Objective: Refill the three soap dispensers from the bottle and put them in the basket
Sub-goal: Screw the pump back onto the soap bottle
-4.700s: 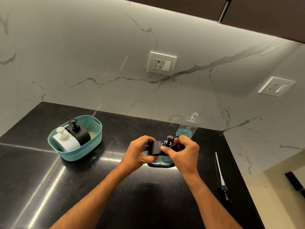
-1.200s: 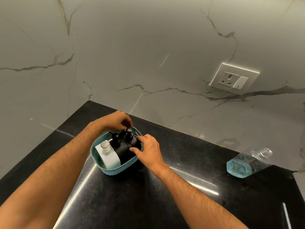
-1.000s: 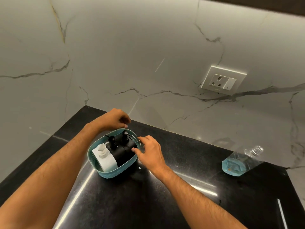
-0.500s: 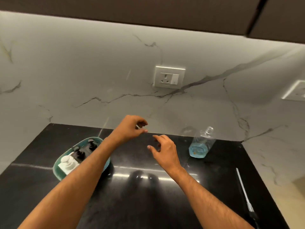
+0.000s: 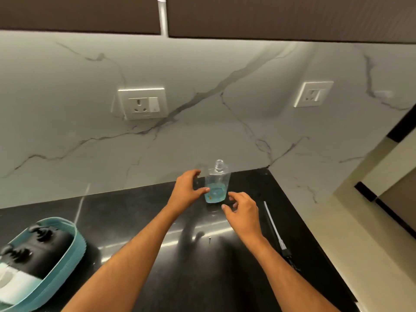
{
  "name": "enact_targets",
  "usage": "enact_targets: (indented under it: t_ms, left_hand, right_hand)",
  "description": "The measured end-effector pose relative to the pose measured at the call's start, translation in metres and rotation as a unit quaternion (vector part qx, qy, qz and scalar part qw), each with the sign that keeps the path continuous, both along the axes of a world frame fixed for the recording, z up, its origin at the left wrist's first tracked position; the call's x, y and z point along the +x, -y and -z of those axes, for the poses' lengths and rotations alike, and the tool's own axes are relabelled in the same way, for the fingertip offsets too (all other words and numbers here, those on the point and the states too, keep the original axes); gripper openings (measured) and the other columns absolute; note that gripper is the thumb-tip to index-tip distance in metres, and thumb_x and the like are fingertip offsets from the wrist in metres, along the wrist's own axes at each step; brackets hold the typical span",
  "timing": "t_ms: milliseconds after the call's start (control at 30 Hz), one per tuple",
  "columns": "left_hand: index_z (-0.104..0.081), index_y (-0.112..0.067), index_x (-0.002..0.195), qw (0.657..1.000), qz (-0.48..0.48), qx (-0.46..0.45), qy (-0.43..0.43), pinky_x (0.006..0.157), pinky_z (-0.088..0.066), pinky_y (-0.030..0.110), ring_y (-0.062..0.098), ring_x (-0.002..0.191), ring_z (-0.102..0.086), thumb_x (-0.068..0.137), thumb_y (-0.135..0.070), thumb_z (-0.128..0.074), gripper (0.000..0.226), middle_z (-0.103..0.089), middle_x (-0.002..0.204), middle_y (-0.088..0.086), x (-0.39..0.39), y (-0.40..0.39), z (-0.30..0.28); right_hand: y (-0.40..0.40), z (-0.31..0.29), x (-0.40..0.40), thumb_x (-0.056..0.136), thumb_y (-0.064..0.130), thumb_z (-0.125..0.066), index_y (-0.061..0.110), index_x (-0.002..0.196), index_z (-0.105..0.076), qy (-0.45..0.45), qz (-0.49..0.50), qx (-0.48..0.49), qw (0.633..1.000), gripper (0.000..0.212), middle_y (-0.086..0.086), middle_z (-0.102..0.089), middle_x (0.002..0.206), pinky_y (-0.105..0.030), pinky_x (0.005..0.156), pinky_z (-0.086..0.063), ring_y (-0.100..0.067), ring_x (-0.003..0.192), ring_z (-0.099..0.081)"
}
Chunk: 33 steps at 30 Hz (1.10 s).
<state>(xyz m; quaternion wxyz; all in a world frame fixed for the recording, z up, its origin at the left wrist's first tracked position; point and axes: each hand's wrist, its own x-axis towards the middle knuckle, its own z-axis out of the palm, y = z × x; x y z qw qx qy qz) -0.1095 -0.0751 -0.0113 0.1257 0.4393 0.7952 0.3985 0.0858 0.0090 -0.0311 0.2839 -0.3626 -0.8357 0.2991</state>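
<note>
A clear bottle (image 5: 216, 185) with a little blue soap in its bottom stands uncapped on the black counter near the back wall. My left hand (image 5: 185, 190) is spread beside the bottle's left side, thumb tip at its lower edge. My right hand (image 5: 242, 210) hovers just right of and in front of the bottle, fingers loosely bent, holding nothing. At the lower left a teal basket (image 5: 76, 242) holds two black dispensers (image 5: 42, 251) and a white dispenser (image 5: 15, 287).
A pump head with a long white tube (image 5: 275, 230) lies on the counter (image 5: 146, 221) to the right of my right hand, near the counter's right edge. Two wall sockets (image 5: 143, 103) sit on the marble backsplash under dark cabinets.
Both hands left the basket after setting the second black dispenser in it and moved right to the bottle. The view swung right, so the basket now sits at the lower left.
</note>
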Motion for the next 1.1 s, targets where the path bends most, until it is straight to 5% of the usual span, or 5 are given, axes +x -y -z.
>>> enact_targets:
  t_ms: [233, 367, 633, 900, 1100]
  left_hand:
    - [-0.051, -0.004, 0.144, 0.998, -0.023, 0.015, 0.054, 0.109, -0.051, 0.047, 0.028, 0.127, -0.060, 0.076, -0.029, -0.094, 0.084, -0.062, 0.140, 0.013, 0.014, -0.043, 0.029]
    - [-0.053, -0.003, 0.139, 0.995, -0.047, 0.032, 0.082, 0.106, -0.052, 0.051, 0.031, 0.124, -0.063, 0.075, -0.024, -0.095, 0.079, -0.065, 0.134, 0.013, 0.012, -0.059, 0.040]
    - [-0.055, -0.011, 0.129, 0.986, -0.047, 0.056, 0.152, 0.101, -0.056, 0.042, 0.023, 0.115, -0.066, 0.070, -0.014, -0.097, 0.072, -0.067, 0.123, 0.002, 0.006, -0.078, 0.042]
    - [-0.056, -0.016, 0.125, 0.986, -0.030, 0.044, 0.161, 0.091, -0.054, 0.028, 0.017, 0.113, -0.062, 0.067, -0.015, -0.098, 0.071, -0.064, 0.124, -0.003, 0.002, -0.079, 0.042]
    - [-0.059, -0.017, 0.119, 0.986, -0.031, 0.062, 0.153, 0.095, -0.061, 0.040, 0.018, 0.111, -0.067, 0.065, -0.015, -0.100, 0.068, -0.068, 0.121, -0.003, 0.004, -0.071, 0.044]
  right_hand:
    - [-0.030, 0.039, 0.062, 0.088, 0.019, -0.079, 0.012, 0.130, -0.067, 0.098, 0.113, -0.032, 0.988, 0.045, 0.000, -0.066, 0.111, -0.032, 0.091, -0.056, -0.018, 0.104, -0.063]
    - [-0.031, 0.054, 0.092, 0.087, 0.021, -0.081, 0.014, 0.131, -0.067, 0.166, 0.177, -0.013, 0.970, 0.047, 0.002, -0.065, 0.113, -0.021, 0.084, -0.050, -0.014, 0.107, -0.058]
    - [-0.019, 0.071, 0.127, 0.082, 0.036, -0.081, 0.023, 0.134, -0.060, 0.320, 0.252, -0.005, 0.913, 0.058, -0.001, -0.059, 0.127, -0.032, 0.086, -0.049, -0.019, 0.115, -0.052]
    - [-0.010, 0.076, 0.127, 0.086, 0.020, -0.077, 0.021, 0.136, -0.056, 0.294, 0.248, -0.060, 0.921, 0.055, -0.002, -0.057, 0.123, -0.023, 0.077, -0.053, -0.015, 0.103, -0.057]
    - [-0.011, 0.074, 0.123, 0.086, 0.011, -0.078, 0.017, 0.127, -0.063, 0.235, 0.251, -0.080, 0.936, 0.044, 0.004, -0.054, 0.105, -0.014, 0.061, -0.041, -0.007, 0.086, -0.050]
